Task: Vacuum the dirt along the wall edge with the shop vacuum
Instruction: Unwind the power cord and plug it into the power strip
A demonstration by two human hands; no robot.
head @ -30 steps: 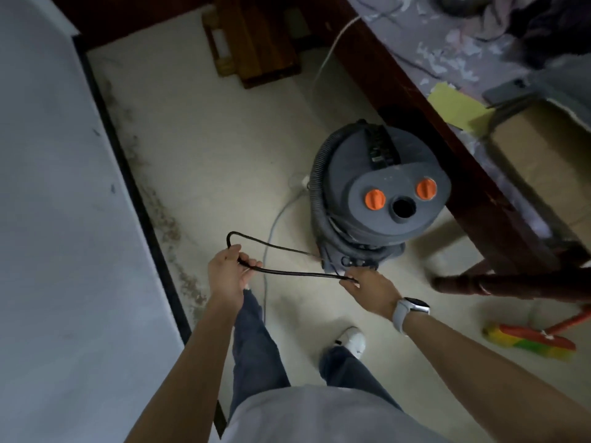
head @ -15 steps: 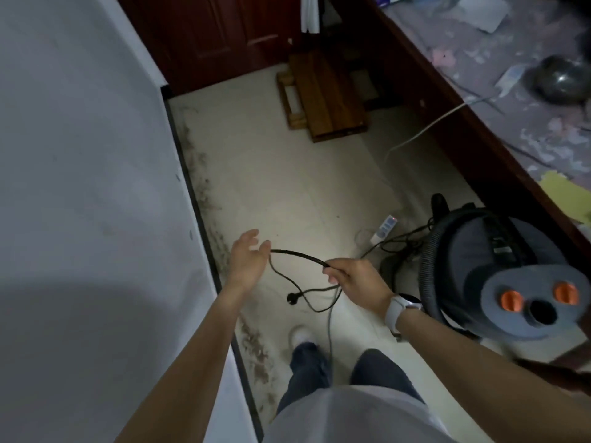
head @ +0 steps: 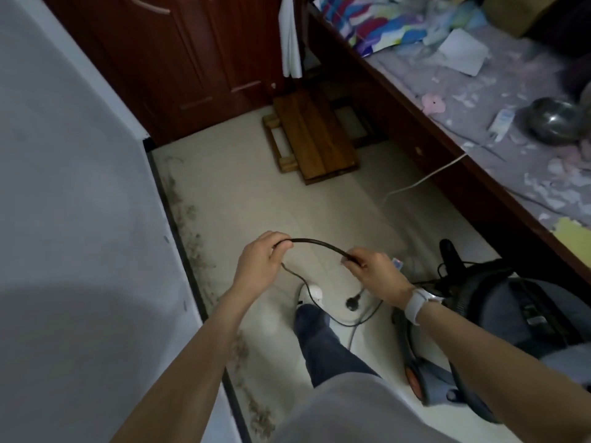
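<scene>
A black power cord point(head: 316, 243) arches between my two hands over the pale floor. My left hand point(head: 260, 260) pinches one end of the arch and my right hand point(head: 374, 270), with a white watch on its wrist, grips the other. The cord's black plug point(head: 353, 302) dangles below my right hand. The grey shop vacuum point(head: 499, 330) with orange parts stands at the lower right, partly behind my right arm. Brownish dirt point(head: 195, 241) lies in a strip along the dark baseboard of the grey wall on the left.
A low wooden stool point(head: 315, 140) stands ahead near the dark red door point(head: 179, 59). A cluttered bed point(head: 499, 100) with a dark wooden frame runs along the right. A white power strip point(head: 397, 263) and white cable point(head: 415, 183) lie on the floor. My white shoe point(head: 311, 294) is between my arms.
The view has swung up and left, so the vacuum now sits lower right. My left hand has closed on the cord, which arches tighter between both hands; the plug hangs lower right.
</scene>
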